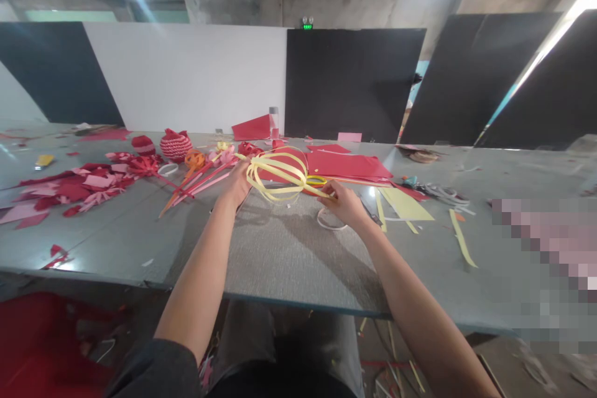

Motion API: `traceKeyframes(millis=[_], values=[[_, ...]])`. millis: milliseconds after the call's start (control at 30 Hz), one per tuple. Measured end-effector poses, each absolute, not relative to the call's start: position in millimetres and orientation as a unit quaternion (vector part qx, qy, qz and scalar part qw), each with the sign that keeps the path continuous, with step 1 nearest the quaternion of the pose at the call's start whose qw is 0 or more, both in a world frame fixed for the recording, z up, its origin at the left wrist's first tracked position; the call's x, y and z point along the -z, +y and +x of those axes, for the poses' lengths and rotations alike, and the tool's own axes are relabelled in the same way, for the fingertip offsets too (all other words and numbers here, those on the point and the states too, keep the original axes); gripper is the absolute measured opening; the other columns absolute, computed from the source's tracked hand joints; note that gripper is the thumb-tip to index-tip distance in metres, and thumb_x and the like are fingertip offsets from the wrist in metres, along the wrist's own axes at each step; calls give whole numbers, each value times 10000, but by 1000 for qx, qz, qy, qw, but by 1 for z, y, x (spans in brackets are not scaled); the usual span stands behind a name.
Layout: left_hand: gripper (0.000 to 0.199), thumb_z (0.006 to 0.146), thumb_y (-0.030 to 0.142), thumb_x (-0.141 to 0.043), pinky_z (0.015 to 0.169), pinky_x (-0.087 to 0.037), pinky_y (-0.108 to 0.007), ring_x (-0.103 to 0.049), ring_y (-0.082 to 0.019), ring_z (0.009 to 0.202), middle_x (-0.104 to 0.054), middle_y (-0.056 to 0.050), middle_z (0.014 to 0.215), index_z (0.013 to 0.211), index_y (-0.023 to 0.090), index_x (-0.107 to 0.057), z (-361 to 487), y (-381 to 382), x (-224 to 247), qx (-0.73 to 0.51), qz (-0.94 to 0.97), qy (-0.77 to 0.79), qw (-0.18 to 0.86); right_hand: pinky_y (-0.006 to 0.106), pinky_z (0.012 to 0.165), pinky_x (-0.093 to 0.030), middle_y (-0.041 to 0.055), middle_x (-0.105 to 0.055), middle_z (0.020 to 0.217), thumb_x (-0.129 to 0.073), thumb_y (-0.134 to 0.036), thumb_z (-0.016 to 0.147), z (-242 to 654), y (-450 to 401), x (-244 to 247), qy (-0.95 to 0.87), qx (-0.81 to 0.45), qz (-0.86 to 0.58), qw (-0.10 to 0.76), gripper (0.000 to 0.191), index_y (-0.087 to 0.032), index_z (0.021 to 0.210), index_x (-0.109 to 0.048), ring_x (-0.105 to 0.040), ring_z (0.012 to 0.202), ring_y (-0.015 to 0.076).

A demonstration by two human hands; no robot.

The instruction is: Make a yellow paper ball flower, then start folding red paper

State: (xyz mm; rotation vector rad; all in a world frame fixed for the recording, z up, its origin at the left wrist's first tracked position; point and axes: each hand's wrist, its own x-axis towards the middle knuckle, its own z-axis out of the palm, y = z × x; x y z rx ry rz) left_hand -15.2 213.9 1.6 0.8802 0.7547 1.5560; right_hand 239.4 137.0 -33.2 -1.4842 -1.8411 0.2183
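A pale yellow cage of looped paper strips (278,175) with a stem-like end hangs above the table between my hands. My left hand (238,183) is closed at the cage's left end, its fingertips partly hidden behind the strips. On the right, my right hand (344,201) pinches the narrow stem end. Under that hand lies a white tape-like ring (332,219). Yellow-handled scissors (316,181) rest just behind the stem, their blades not clearly visible. Flat red paper sheets (349,165) lie beyond the cage.
To the left lie finished-looking paper flowers on sticks (200,181), a red striped ball-like piece (176,145) and a heap of red and pink scraps (84,183). Yellow paper (405,204) is at right. A small bottle (273,123) stands at the back, before upright panels.
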Motion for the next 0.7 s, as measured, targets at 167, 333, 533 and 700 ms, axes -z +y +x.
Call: traceKeyframes(millis=[167, 333, 533, 700], values=[[98, 802, 222, -559, 688, -513, -263, -648, -172, 750, -657, -25, 728, 791, 184, -648, -18, 213, 0, -651, 378, 307, 582, 245, 580, -378, -2, -676, 845, -608, -296, 759, 239, 136, 33, -720, -72, -581, 373, 120, -236, 855, -566, -591, 673, 152], [94, 791, 243, -577, 643, -508, -268, -643, -166, 700, -668, -28, 751, 814, 193, -654, -22, 217, 3, -643, 376, 306, 593, 246, 571, -361, 2, -674, 816, -626, -293, 734, 247, 139, 34, -712, -62, -588, 378, 126, -231, 831, -574, -583, 676, 158], [56, 755, 229, -632, 556, -450, -184, -602, -90, 596, -664, 3, 723, 777, 178, -634, -23, 220, 4, -650, 374, 312, 584, 240, 583, -389, 3, -665, 825, -588, -332, 764, 268, 141, 30, -703, -69, -582, 403, 136, -219, 832, -555, -580, 685, 146], [69, 741, 225, -668, 549, -449, -193, -575, -85, 564, -622, 27, 658, 738, 178, -617, -11, 217, 7, -654, 393, 298, 573, 242, 578, -401, 5, -663, 771, -610, -334, 739, 265, 141, 33, -709, -82, -577, 398, 142, -211, 800, -576, -588, 677, 153]])
